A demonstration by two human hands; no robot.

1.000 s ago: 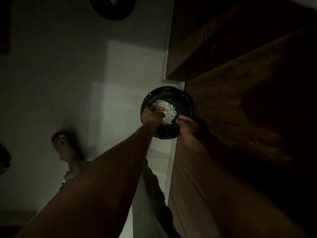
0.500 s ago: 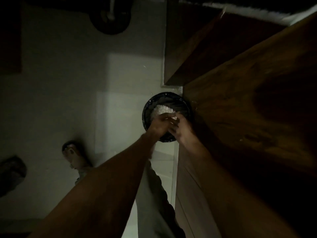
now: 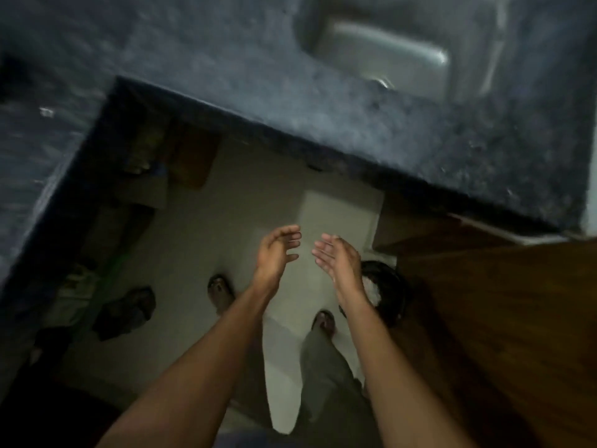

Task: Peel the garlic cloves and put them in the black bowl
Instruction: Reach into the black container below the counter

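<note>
Black and round, the black bowl sits at the near left edge of the brown wooden desk, to the right of the hands and partly hidden behind the right wrist. White peeled garlic cloves lie heaped inside it; motion blur keeps single cloves from being told apart.

Both hands are raised over the pale tiled floor, clear of the bowl. The left hand has its palm turned toward the right one, its fingers spread apart, lightly bent, and holding nothing. The right hand faces it just beside, its fingers straight, apart and empty too. The two hands are near each other but do not touch.

Farther off, a dark speckled stone counter runs around the far and left sides, with a steel sink set into it at the far right. Below the arms, two feet in sandals stand on the floor, and a dark crumpled cloth lies at the left.
</note>
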